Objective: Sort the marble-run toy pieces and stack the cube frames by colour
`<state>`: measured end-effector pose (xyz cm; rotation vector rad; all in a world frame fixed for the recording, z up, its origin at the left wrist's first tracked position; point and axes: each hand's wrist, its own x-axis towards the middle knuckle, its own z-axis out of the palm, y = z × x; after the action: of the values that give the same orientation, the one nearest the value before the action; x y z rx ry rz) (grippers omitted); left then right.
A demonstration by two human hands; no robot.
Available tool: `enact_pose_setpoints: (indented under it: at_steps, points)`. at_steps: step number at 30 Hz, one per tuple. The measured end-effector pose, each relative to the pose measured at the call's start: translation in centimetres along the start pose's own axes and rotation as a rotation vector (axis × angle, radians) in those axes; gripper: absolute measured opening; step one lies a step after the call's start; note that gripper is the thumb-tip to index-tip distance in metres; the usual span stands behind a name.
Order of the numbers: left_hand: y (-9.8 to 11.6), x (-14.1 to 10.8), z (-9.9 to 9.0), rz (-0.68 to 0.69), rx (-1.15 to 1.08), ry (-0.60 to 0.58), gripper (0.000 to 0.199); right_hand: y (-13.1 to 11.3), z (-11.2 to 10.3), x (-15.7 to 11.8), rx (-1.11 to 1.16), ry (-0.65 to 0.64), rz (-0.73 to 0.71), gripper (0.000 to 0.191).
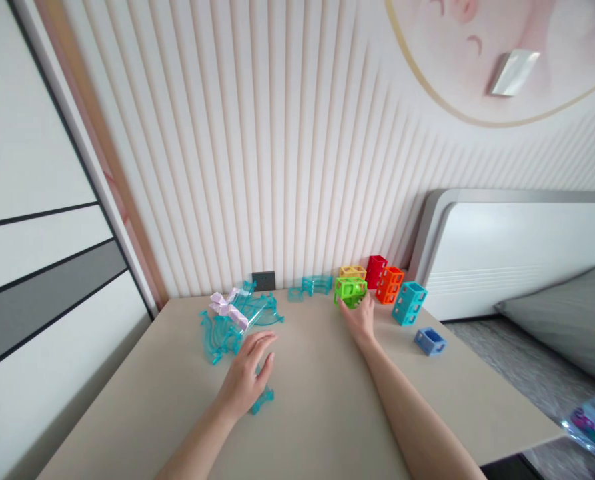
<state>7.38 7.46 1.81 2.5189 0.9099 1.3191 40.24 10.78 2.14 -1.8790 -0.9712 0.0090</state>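
At the back right of the table, my right hand has its thumb and fingers around the lower part of a bright green hollow toy block. Directly behind that block is a yellow one. My left hand hovers or rests over the left-middle of the table, fingers stretched out and holding nothing. A small translucent teal track-like piece lies partly hidden beneath it. Beyond the left hand spreads a pile of translucent teal curved pieces, with lilac pieces on top.
Red, orange and teal blocks stand at the right, with a low blue block nearer. More teal track pieces lie along the ribbed wall, near a black socket plate. A bed borders the table's right side.
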Motion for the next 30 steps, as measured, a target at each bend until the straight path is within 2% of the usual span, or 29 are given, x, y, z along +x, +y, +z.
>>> enact_pose_setpoints:
  at_steps: [4, 12, 16, 23, 30]
  points:
    - [0.1, 0.1, 0.0, 0.043, -0.026, -0.050, 0.027, 1.6, 0.3, 1.6, -0.068, 0.028, 0.071, 0.096]
    - [0.3, 0.2, -0.1, 0.023, -0.049, -0.063, 0.023, 2.4, 0.5, 1.9, -0.200, 0.012, 0.143, 0.093]
    - [0.3, 0.2, -0.1, 0.022, -0.059, -0.069, 0.023, 2.9, 0.1, 2.5, -0.231, -0.003, 0.174, 0.097]
    - [-0.1, 0.1, -0.1, 0.014, -0.064, -0.108, 0.024, 3.5, 0.1, 3.3, -0.238, -0.023, 0.171, 0.100]
    - [-0.1, 0.2, 0.0, 0.026, -0.067, -0.129, 0.022, 3.6, -0.1, 2.9, -0.233, -0.042, 0.143, 0.101]
